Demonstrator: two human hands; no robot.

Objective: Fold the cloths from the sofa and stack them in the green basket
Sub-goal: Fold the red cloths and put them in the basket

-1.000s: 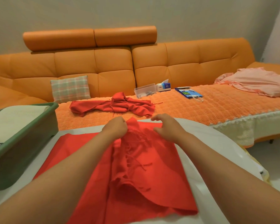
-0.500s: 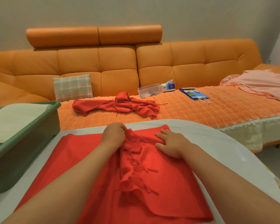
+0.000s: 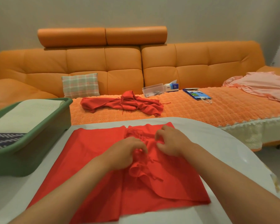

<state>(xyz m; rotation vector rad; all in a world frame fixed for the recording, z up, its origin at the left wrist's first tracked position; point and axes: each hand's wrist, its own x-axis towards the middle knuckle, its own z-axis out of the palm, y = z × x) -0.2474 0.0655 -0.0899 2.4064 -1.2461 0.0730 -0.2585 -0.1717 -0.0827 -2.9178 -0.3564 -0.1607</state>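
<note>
green basket (image 3: 47,143), pink cloth (image 3: 265,86) cut off by frame edges

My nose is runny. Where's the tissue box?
Head view, right of centre: the tissue box sits on the orange sofa, between the clear plastic box and the blue paper bag.

Living room, probably: orange sofa (image 3: 124,65).

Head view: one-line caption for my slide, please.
Left hand and right hand gather a red cloth on the white table beside the green basket.
</note>
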